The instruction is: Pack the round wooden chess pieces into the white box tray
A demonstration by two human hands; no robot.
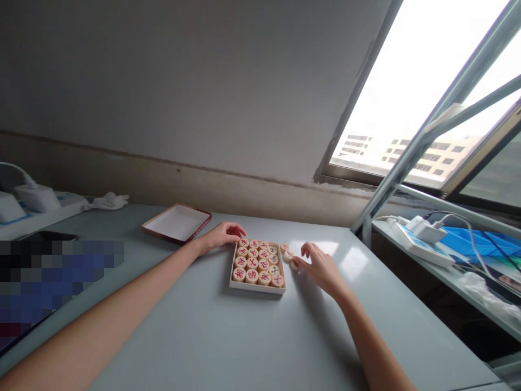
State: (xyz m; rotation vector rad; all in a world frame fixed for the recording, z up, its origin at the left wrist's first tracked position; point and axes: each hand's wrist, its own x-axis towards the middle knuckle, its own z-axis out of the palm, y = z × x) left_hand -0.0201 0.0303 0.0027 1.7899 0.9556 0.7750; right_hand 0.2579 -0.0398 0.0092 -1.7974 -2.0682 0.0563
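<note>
A shallow square box (pixel 258 287) holds rows of round wooden pieces with painted characters, mostly red, a few dark in the right column. My left hand (pixel 223 234) rests at the box's back left corner, its fingers curved and apart. To the right of the box, a few loose round pieces (pixel 288 255) lie on the grey table (pixel 195 336). My right hand (pixel 319 265) is beside them, thumb and fingers apart, with the thumb tip at the nearest loose piece. Whether it grips that piece is hard to see.
An upturned box lid (pixel 177 222) lies at the back left. Farther left are a power strip (pixel 52 213), a dark phone (pixel 49 236) and a pixelated area. A metal-framed shelf (pixel 431 260) with chargers and blue plastic stands at the right.
</note>
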